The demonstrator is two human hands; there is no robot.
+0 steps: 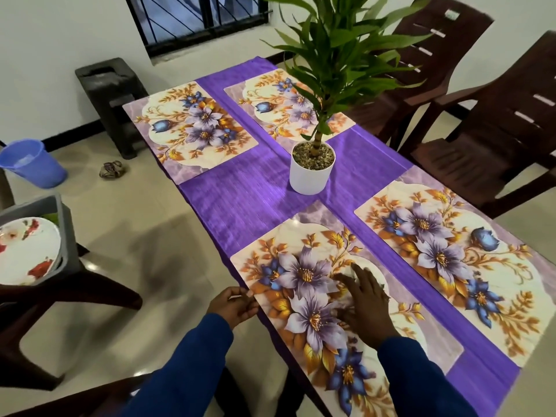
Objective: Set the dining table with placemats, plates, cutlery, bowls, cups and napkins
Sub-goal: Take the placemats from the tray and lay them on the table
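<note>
The table [469, 377] is covered by a purple cloth [240, 203]. On the cloth, 4 floral placemats [192, 127] are laid flat, 2 along each long side. Between them, a white plant pot [311, 168] is stood upright.

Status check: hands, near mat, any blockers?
Left hand pinches near placemat edge; right hand flat on it. Four mats down, plates waiting in tub. Potted plant mid-table, clear of mat.
</note>
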